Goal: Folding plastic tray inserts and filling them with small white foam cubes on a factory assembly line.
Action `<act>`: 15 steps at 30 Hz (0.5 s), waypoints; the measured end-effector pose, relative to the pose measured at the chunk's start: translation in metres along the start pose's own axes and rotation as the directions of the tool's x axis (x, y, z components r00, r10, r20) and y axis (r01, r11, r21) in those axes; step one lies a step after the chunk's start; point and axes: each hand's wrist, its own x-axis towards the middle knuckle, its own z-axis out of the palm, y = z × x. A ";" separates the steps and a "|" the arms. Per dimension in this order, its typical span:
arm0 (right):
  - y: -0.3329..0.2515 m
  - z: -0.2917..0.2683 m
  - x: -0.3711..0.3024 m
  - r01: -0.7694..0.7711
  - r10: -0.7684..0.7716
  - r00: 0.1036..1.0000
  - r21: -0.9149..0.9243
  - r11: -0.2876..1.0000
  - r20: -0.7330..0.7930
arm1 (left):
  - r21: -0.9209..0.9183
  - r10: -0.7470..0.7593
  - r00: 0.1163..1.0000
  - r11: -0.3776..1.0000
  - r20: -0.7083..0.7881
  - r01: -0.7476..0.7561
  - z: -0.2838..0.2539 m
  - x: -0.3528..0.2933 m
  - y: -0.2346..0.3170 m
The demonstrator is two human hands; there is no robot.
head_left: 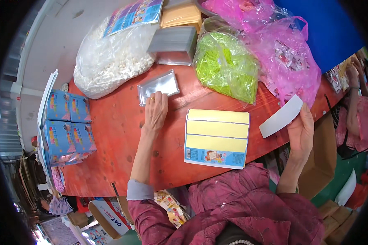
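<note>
Your red desk (106, 134) spreads beneath the goods, and the yellow-and-blue label sheet (216, 139) lies flat on it, close to the edge beside your body. The bulging clear bag of white pieces (114, 65) is the bulkiest load, well to the left of the label sheet and beyond it. The pink plastic bag (290, 61) slumps beyond the sheet to its right, with small printed packets showing through the film. Well to the left of the sheet, your blue printed boxes (58, 134) stand stacked and side by side. Straight beyond the sheet sits the clear bag of bright green filling (225, 65); farther left, also beyond the sheet, the stack of clear plastic pieces (171, 45) rises in a neat block. Nearer than that stack, beyond and left of the sheet, the flat clear plastic pack (161, 83) rests slightly turned. Your left grip (156, 111) is narrow, fingers bent and touching the pack's near edge; you cannot tell from here whether they pinch it. Your right grip (301, 132), to the right of the sheet, holds the white strip (280, 118) by one end between thumb and fingers, the free end pointing toward the sheet but apart from it.
</note>
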 end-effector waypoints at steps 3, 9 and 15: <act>0.002 -0.003 0.002 -0.006 0.006 1.000 0.019 1.000 -0.016 | -0.083 -0.068 0.997 0.994 -0.039 0.065 -0.015 -0.002 -0.004; 0.004 -0.005 0.001 0.002 -0.003 0.998 -0.016 1.000 -0.065 | -0.120 0.002 0.992 0.993 -0.123 -0.017 -0.048 0.058 -0.020; -0.005 0.005 -0.007 0.030 -0.032 0.998 -0.031 0.999 -0.054 | -0.132 0.118 0.972 0.980 -0.203 -0.146 -0.039 0.151 -0.039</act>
